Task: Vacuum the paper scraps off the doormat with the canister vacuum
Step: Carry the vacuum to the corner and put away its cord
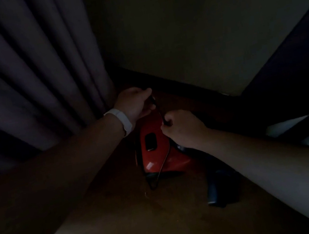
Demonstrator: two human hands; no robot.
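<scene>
A red canister vacuum (159, 152) sits on the dark wooden floor in a dim corner. A thin black power cord (158, 111) runs between my hands above it. My left hand (135, 103), with a white band on the wrist, grips the upper end of the cord near the wall. My right hand (181, 128) pinches the cord lower down, right over the vacuum's back. More cord (162, 164) trails down the red body and loops on the floor at its front. The doormat and paper scraps are out of view.
A dark curtain (31, 75) hangs at the left, close to my left wrist. A pale wall (196, 29) with a dark skirting closes the corner. A black vacuum nozzle or hose part (217, 189) lies on the floor (145, 219) to the right of the vacuum. Dark furniture stands at the right.
</scene>
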